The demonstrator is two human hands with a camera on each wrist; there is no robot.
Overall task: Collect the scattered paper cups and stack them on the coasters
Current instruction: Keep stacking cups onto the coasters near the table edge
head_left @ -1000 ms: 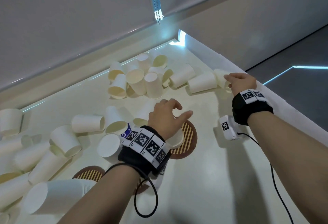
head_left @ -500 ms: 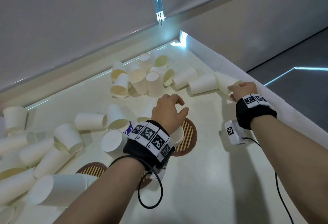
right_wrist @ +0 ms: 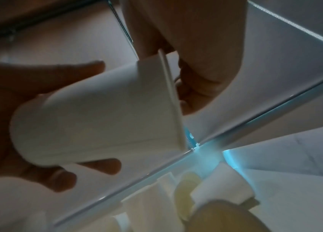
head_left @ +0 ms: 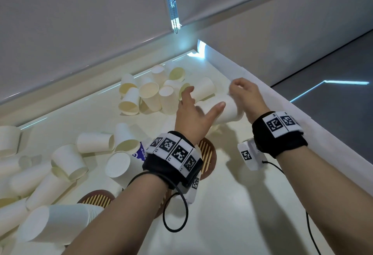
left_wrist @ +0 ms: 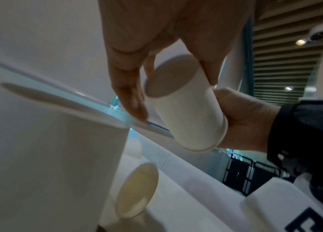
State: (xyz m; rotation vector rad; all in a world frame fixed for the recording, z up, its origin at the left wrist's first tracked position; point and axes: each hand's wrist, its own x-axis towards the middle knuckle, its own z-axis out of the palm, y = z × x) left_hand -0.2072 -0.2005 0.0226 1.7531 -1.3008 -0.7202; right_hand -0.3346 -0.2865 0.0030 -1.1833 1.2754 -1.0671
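Far left of the counter (head_left: 232, 204): a heap of white paper cups lay on their sides, with a long nested stack (head_left: 54, 222) lying nearest the person. Just right of that stack, a brown striped coaster (head_left: 96, 199) showed partly from under the left forearm.

Mid-counter: three or four loose cups on their sides, one with blue print (head_left: 139, 150) partly hidden by the left wristband. A second coaster (head_left: 207, 153) lay beyond that wrist, mostly covered.

Back of the counter, near the corner: a cluster of cups (head_left: 153, 95), some upright, some tipped, touching one another.

Left hand (head_left: 194, 113) was raised above the counter, fingers (left_wrist: 131, 94) spread apart around the closed base end of a held paper cup (head_left: 224, 111); thumb and forefinger lay along its sides. Whether they pressed the wall or only framed it could not be told.

That cup was held off the counter between the two hands, tilted, base toward the left hand, rim toward the right.

Right hand (head_left: 247, 97) gripped the cup at its rim end, fingers (right_wrist: 200, 87) curled at the rim, as the right wrist view showed.

Right edge: the counter's raised white border (head_left: 302, 125), dark floor beyond.
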